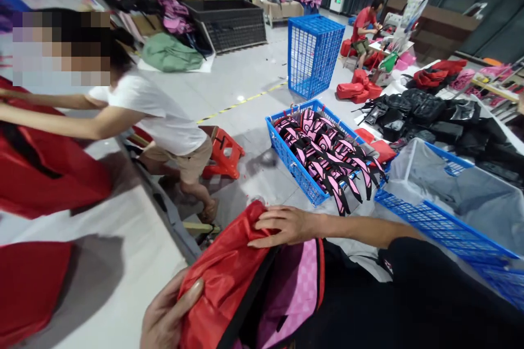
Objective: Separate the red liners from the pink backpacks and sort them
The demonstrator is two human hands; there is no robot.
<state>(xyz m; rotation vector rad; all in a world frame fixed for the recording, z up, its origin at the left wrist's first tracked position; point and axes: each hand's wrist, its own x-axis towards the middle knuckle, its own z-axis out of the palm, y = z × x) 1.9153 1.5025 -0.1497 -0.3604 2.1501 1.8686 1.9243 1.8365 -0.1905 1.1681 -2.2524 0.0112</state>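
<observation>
A bag [229,262] with a red fabric side, black edging and a pink checked panel [292,294] fills the space in front of my body. My left hand [166,308] grips the red fabric at its lower left, thumb on top and fingers beneath. My right hand [289,226] is closed over the upper edge of the same red fabric, fingers bent across it. Between the red side and the pink panel a dark gap shows. The bag's lower part runs out of the picture.
To my left, a white worktable [135,240] carries red bags [33,283]; a co-worker [155,109] leans over it. A red stool [225,152] stands beyond. Blue crates [295,174] sit ahead, one holding pink-and-black straps [323,147]. Black bags [426,114] lie piled at right.
</observation>
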